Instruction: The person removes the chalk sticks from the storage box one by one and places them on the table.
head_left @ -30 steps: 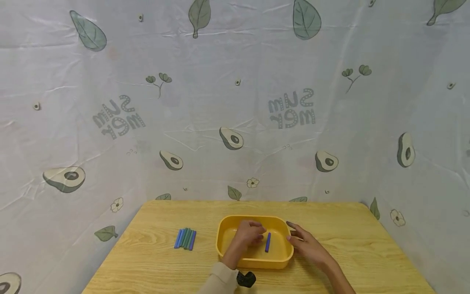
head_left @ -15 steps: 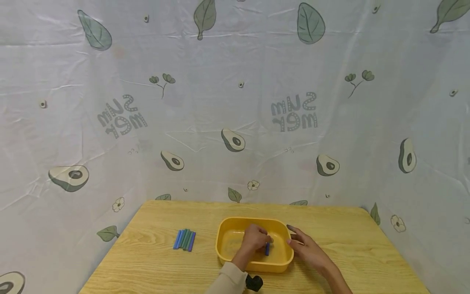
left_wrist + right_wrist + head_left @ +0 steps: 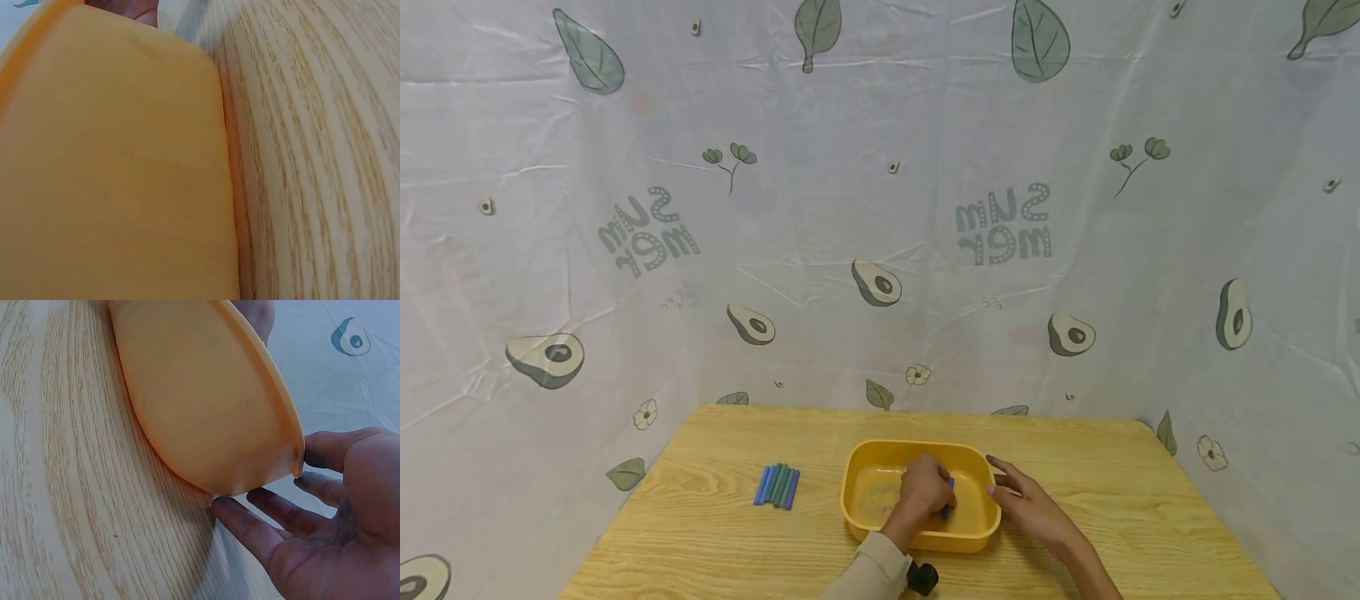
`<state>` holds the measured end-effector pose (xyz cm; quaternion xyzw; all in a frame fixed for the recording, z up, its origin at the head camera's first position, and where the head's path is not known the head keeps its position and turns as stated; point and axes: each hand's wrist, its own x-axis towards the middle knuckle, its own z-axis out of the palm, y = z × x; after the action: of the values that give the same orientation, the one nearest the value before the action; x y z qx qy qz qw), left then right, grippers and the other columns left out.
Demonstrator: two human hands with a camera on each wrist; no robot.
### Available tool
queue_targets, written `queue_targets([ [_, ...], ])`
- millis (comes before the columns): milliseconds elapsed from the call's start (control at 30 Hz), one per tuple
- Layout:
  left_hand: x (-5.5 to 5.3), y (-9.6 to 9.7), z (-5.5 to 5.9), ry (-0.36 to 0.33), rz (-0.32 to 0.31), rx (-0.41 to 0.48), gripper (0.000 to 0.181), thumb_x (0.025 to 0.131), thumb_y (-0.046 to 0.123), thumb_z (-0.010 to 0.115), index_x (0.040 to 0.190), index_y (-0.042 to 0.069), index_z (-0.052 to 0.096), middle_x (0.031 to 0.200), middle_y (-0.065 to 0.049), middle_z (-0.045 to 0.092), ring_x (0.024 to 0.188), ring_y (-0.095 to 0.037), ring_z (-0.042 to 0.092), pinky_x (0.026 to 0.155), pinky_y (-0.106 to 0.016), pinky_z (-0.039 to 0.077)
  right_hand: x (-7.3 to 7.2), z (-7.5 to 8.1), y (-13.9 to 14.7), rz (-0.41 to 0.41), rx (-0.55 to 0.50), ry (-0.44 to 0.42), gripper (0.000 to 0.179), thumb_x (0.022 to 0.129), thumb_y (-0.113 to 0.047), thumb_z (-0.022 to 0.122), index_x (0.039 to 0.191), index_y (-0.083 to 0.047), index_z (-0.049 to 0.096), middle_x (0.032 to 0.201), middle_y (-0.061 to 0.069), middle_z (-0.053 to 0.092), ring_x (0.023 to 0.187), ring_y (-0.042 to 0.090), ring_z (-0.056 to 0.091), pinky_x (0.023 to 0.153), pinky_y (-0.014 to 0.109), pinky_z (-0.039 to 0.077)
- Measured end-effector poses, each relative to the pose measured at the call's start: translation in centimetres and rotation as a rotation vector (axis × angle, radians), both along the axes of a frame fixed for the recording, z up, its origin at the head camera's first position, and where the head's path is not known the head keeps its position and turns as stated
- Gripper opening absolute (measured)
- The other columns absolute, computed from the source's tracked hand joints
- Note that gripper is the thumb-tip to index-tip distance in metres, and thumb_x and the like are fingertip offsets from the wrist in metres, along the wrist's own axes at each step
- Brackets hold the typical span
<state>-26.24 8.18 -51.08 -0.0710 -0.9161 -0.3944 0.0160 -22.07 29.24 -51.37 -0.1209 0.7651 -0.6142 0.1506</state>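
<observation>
A yellow tray (image 3: 861,467) stands on the wooden table (image 3: 715,550). Inside it, my left hand (image 3: 925,487) has its fingers curled down around a blue chalk-like stick (image 3: 951,482), most of which they cover. In the left wrist view the tray's outer wall (image 3: 125,156) hides nearly all of this hand. My right hand (image 3: 1033,508) is at the tray's right end, fingers spread. As the right wrist view shows, the thumb and the other fingertips (image 3: 224,503) touch the outside of the rim and wall. Dark stains mark these fingers.
Several blue, green and purple sticks (image 3: 777,487) lie side by side on the table, left of the tray. Greyish smudges (image 3: 876,502) mark the tray floor. A printed sheet (image 3: 812,208) hangs behind the table.
My left hand has moved right inside the tray, onto the blue stick, and curled its fingers around it. Smudges on the tray floor have come into view. The right hand stays put.
</observation>
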Motion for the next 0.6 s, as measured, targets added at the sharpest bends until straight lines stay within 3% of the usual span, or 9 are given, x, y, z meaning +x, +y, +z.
queue_targets([
  [233, -0.39, -0.35, -0.07, -0.005, -0.02, 0.024, 0.012, 0.073, 0.001, 0.092, 0.082, 0.006, 0.086, 0.079, -0.006, 0.078, 0.072, -0.024, 0.07, 0.081, -0.049, 0.064, -0.12, 0.06, -0.08, 0.004, -0.004, 0.005, 0.075, 0.116, -0.023, 0.048, 0.169, 0.007, 0.005, 0.162, 0.049, 0.025, 0.143, 0.057, 0.051, 0.109, 0.051, 0.058],
  [600, -0.9, -0.31, -0.47, -0.027, -0.029, 0.041, 0.016, 0.08, 0.003, 0.086, 0.097, 0.003, 0.087, 0.087, -0.009, 0.081, 0.073, -0.024, 0.073, 0.075, -0.043, 0.065, -0.42, 0.08, 0.14, 0.015, -0.01, -0.007, 0.075, 0.116, -0.024, 0.048, 0.169, 0.006, 0.003, 0.162, 0.049, 0.023, 0.142, 0.057, 0.051, 0.108, 0.052, 0.058],
])
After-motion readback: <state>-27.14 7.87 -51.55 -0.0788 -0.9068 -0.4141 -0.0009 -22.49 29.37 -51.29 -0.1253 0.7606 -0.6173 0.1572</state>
